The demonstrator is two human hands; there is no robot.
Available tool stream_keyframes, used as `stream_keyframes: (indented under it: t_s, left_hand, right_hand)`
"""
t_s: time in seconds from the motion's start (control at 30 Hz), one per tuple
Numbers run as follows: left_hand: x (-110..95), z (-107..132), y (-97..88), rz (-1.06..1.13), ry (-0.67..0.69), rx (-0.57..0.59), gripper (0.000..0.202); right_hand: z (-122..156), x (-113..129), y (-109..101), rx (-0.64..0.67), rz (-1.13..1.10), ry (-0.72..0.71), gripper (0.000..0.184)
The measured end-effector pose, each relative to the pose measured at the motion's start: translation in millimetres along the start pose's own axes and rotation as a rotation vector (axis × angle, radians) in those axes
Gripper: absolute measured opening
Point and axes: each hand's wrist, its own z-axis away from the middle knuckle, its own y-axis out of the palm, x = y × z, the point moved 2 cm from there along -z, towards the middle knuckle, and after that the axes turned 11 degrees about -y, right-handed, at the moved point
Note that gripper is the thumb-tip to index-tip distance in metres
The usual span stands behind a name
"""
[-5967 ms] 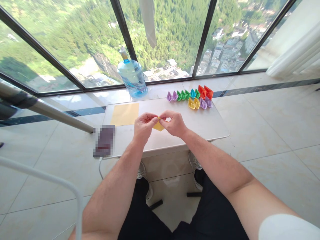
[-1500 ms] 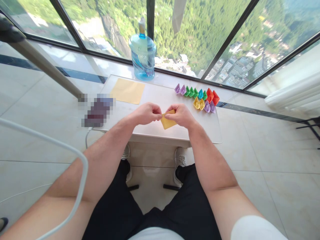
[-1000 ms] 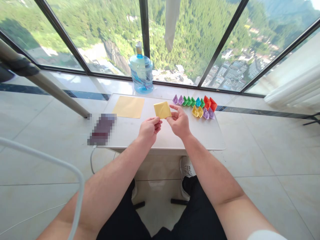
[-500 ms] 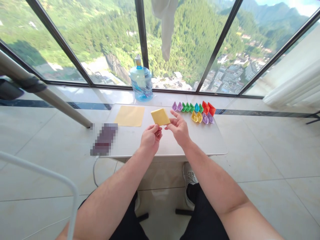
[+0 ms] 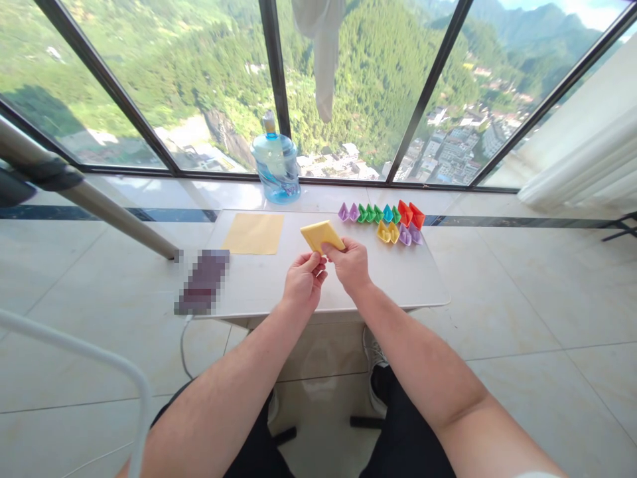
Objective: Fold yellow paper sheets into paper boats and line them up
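Both hands hold a folded yellow paper square (image 5: 321,234) above the small white table (image 5: 259,285). My left hand (image 5: 304,282) pinches its near corner from below, fingers curled. My right hand (image 5: 351,264) grips the right near edge, fingers closed on it. A flat yellow sheet (image 5: 253,234) lies on the table's far left. Several folded paper boats (image 5: 382,220) in purple, green, blue, red and yellow stand in two rows at the far right.
A blue water jug (image 5: 275,166) stands on the sill behind the table. A blurred dark object (image 5: 202,290) lies at the table's left edge. A metal pole (image 5: 89,199) slants at left, a white tube (image 5: 99,362) curves near left. Tiled floor surrounds the table.
The hands lifted the yellow fold from the tabletop and turned it. It now tilts flatter, and my right hand has closed on its edge. The view tipped upward.
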Motion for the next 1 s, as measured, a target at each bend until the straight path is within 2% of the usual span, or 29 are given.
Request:
stream_keyframes:
  t_s: [0.17,0.37,0.47,0.7,1.0]
  left_hand:
    - [-1.6,-2.9,-1.5,-0.065,-0.034,0.006,0.023]
    - [-17.2,-6.5,2.5,-0.06,0.076,0.139,0.033]
    - [-21.8,-11.1,0.3,-0.031,0.087,0.147,0.032]
    - [-26.3,-17.0,-5.9,0.023,0.139,0.1,0.032]
    - [-25.3,-15.6,-4.1,0.009,0.194,0.077,0.037]
  right_hand:
    - [1.4,1.6,-2.3,0.035,0.07,-0.029,0.026]
    - [4.2,3.4,-0.4,0.15,0.073,-0.028,0.029]
    - [4.6,2.6,0.6,0.191,0.076,-0.012,0.033]
    - [1.9,-3.3,-3.0,0.111,-0.016,-0.032,0.035]
    - [2.5,-3.5,-2.5,0.072,-0.022,-0.07,0.039]
